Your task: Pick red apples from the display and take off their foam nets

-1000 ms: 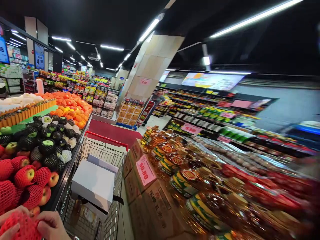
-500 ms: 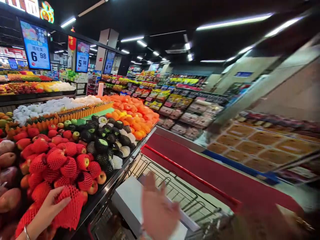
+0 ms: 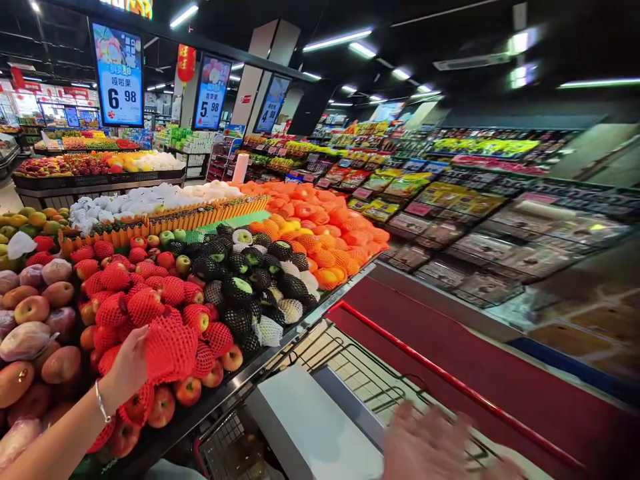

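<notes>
red-netted apple (image 3: 170,348) sits gripped in the left hand (image 3: 131,365), over the red apple pile (image 3: 150,300) beside the shopping cart (image 3: 380,373); the right hand (image 3: 430,445), blurred above that cart, looks spread open.

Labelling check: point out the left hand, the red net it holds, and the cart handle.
left hand (image 3: 127,363), head view, back of the hand at the knuckles.
red net (image 3: 170,350), head view, middle of the mesh.
cart handle (image 3: 450,383), head view, midway along the red bar.
</notes>
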Tool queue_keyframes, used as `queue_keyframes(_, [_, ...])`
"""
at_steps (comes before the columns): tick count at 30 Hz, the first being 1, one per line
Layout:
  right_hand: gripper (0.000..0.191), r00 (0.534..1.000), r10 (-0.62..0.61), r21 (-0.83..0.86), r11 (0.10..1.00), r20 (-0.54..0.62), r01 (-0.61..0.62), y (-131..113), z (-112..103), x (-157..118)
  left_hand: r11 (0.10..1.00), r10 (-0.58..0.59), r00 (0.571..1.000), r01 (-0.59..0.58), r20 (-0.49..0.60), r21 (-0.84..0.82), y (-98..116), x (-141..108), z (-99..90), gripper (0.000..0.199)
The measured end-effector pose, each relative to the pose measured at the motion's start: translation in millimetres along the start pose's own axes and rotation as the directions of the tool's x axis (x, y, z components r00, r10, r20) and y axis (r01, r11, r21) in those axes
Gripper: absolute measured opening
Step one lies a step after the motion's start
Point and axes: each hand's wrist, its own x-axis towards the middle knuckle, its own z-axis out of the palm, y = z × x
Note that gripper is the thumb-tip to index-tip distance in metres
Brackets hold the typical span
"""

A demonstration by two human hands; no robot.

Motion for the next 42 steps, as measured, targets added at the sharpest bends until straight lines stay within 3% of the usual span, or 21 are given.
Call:
queue_keyframes(1, [0.033, 0.973, 0.176, 0.217, 0.966, -0.150, -0.141, 2, 13, -9, 1.000, 0.010, 1.000, -0.010, 0.028, 0.006, -4, 5, 2.5, 0.057])
queue_keyframes(2, [0.027, 0.948, 0.260, 0.295, 0.935, -0.186, -0.199, 5, 26, -22, 0.999, 0.036, 0.999, -0.036, 0.025, 0.019, -8, 9, 4.9, 0.067])
queue_keyframes(3, [0.017, 0.968, 0.191, 0.248, 0.958, -0.165, -0.147, 11, 39, -37, 0.995, 0.090, 0.996, -0.089, -0.019, 0.051, -12, 14, 7.1, 0.078])
queue_keyframes(4, [0.012, 0.990, 0.057, 0.176, 0.981, 0.126, -0.078, 17, 51, -54, 0.979, 0.176, 0.982, -0.167, -0.069, 0.119, -15, 17, 9.2, 0.084])
queue_keyframes(5, [0.015, 0.849, -0.001, 0.069, 0.997, 0.528, -0.042, 25, 61, -71, 0.939, 0.291, 0.952, -0.267, -0.090, 0.214, -17, 20, 11.2, 0.083])
queue_keyframes(6, [0.020, 0.609, 0.047, -0.057, 0.998, 0.792, -0.003, 32, 69, -87, 0.874, 0.407, 0.911, -0.369, -0.063, 0.316, -18, 22, 12.8, 0.077])
queue_keyframes(7, [0.023, 0.409, 0.144, -0.186, 0.980, 0.901, 0.064, 39, 76, -102, 0.792, 0.502, 0.865, -0.463, 0.008, 0.398, -19, 24, 13.9, 0.066])
queue_keyframes(8, [0.026, 0.297, 0.227, -0.276, 0.952, 0.927, 0.134, 46, 81, -116, 0.702, 0.564, 0.818, -0.545, 0.109, 0.459, -19, 25, 14.2, 0.056])
queue_keyframes(10, [0.042, 0.233, 0.328, -0.356, 0.930, 0.915, 0.089, 58, 89, -136, 0.561, 0.605, 0.744, -0.651, 0.283, 0.511, -20, 26, 11.3, 0.043])
queue_keyframes(12, [0.047, 0.231, 0.373, -0.380, 0.925, 0.899, -0.011, 70, 96, -148, 0.525, 0.590, 0.734, -0.666, 0.337, 0.530, -23, 27, 3.3, 0.042])
queue_keyframes(16, [0.029, 0.329, 0.444, -0.453, 0.890, 0.833, -0.053, 93, 107, -158, 0.648, 0.518, 0.828, -0.544, 0.214, 0.534, -31, 31, -20.3, 0.054])
queue_keyframes(19, [0.031, 0.354, 0.455, -0.429, 0.890, 0.817, -0.154, 108, 113, -164, 0.704, 0.466, 0.878, -0.443, 0.111, 0.555, -34, 31, -32.0, 0.068])
queue_keyframes(23, [0.046, 0.440, 0.461, -0.347, 0.883, 0.771, -0.317, 125, 117, -172, 0.707, 0.355, 0.920, -0.380, 0.166, 0.597, -34, 27, -39.6, 0.070])
queue_keyframes(26, [0.054, 0.498, 0.482, -0.286, 0.861, 0.721, -0.420, 135, 115, -172, 0.586, 0.344, 0.909, -0.404, 0.236, 0.702, -39, 26, -47.8, 0.067])
queue_keyframes(29, [0.048, 0.565, 0.474, -0.182, 0.849, 0.675, -0.495, 134, 110, -164, 0.343, 0.336, 0.875, -0.458, 0.348, 0.820, -44, 26, -55.5, 0.072])
queue_keyframes(32, [0.032, 0.611, 0.426, -0.066, 0.851, 0.667, -0.521, 123, 104, -153, 0.147, 0.227, 0.869, -0.477, 0.440, 0.866, -44, 25, -54.5, 0.070])
queue_keyframes(34, [0.024, 0.598, 0.416, -0.036, 0.839, 0.685, -0.543, 116, 99, -149, 0.096, 0.128, 0.885, -0.460, 0.447, 0.883, -40, 24, -50.2, 0.070])
queue_keyframes(38, [0.027, 0.497, 0.425, -0.070, 0.808, 0.757, -0.584, 109, 89, -152, 0.059, -0.042, 0.865, -0.497, 0.500, 0.865, -34, 27, -53.0, 0.069])
queue_keyframes(42, [0.041, 0.410, 0.365, -0.125, 0.854, 0.836, -0.505, 112, 89, -160, 0.137, -0.004, 0.904, -0.422, 0.427, 0.896, -38, 33, -82.6, 0.099])
